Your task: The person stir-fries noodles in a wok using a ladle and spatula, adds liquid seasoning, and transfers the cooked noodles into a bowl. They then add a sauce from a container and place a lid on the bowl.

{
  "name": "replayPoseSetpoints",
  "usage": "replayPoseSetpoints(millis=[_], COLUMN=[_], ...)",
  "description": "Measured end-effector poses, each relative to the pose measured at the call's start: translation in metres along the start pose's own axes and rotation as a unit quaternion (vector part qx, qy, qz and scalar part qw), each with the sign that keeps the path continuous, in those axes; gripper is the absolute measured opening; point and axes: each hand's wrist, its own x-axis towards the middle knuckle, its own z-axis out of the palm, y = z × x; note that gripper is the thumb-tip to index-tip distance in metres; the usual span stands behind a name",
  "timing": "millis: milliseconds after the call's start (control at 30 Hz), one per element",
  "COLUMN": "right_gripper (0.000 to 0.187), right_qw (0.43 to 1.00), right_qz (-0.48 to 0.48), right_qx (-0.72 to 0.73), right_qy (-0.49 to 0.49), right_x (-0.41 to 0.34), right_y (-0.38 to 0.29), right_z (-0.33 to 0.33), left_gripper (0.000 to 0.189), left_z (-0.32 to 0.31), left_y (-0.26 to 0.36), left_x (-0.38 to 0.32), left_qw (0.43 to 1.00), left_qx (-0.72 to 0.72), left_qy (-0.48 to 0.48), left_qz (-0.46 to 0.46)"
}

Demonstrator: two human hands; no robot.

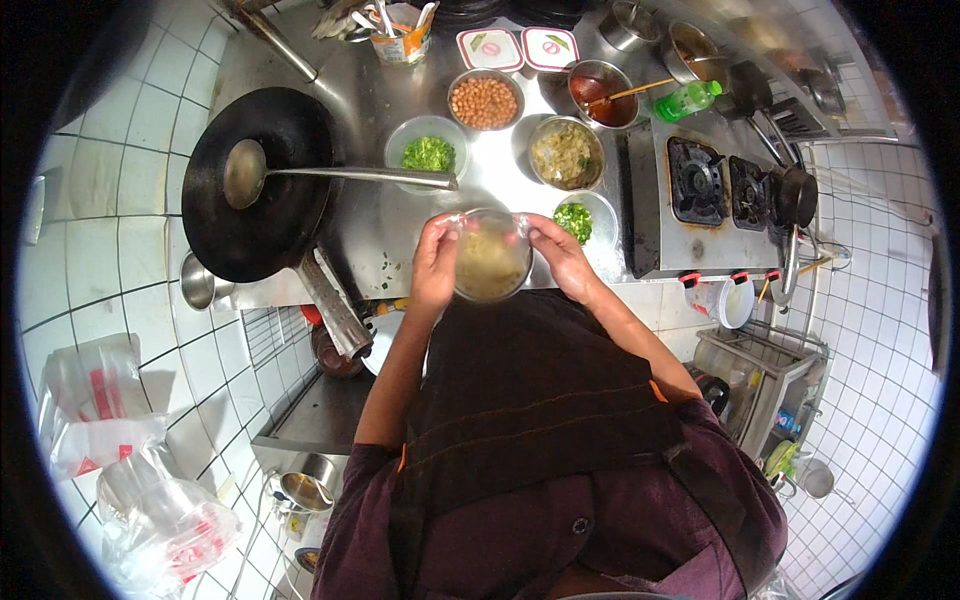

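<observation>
Near the counter's front edge, in front of my apron, is a round bowl [491, 262] with pale yellowish contents, seen blurred through clear plastic. My left hand [433, 259] pinches the clear plastic [459, 218] at the bowl's left rim. On the opposite side my right hand [564, 259] grips the same plastic, fingertips by the rim. Whether the plastic is a bag or a loose film, I cannot tell. Just beyond my right hand stands a clear bowl of chopped green onion [574, 221]. A bowl of chopped greens [428, 154] lies past my left hand.
A black wok [292, 217] with a steel ladle [246, 174] across it occupies the left. Behind are bowls of peanuts [486, 103], pickled vegetables [566, 154] and red sauce [602, 94]. A gas stove [697, 244] and green bottle [686, 101] stand right.
</observation>
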Motion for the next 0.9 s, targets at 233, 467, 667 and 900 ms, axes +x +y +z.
replayPoseSetpoints(millis=[233,467,667,900], right_gripper=[0.017,0.017,0.020,0.020], right_qw=[0.995,0.958,0.955,0.977], right_qz=[0.055,-0.042,-0.104,0.014], right_qx=[-0.048,-0.283,-0.277,-0.211], right_qy=[0.072,-0.031,-0.030,0.015], right_x=[0.030,0.022,0.014,0.025], right_y=[-0.002,-0.018,-0.021,-0.012], right_z=[0.029,0.033,0.026,0.031], left_gripper=[0.016,0.031,0.039,0.015], left_z=[0.010,0.014,0.002,-0.005], left_y=[-0.033,-0.031,-0.027,-0.032], left_x=[0.006,0.005,0.014,0.019], left_qw=[0.991,0.987,0.985,0.982], left_qx=[0.096,0.139,0.043,0.133], left_qy=[-0.084,-0.066,-0.105,-0.100], left_qz=[-0.036,-0.056,-0.132,-0.086])
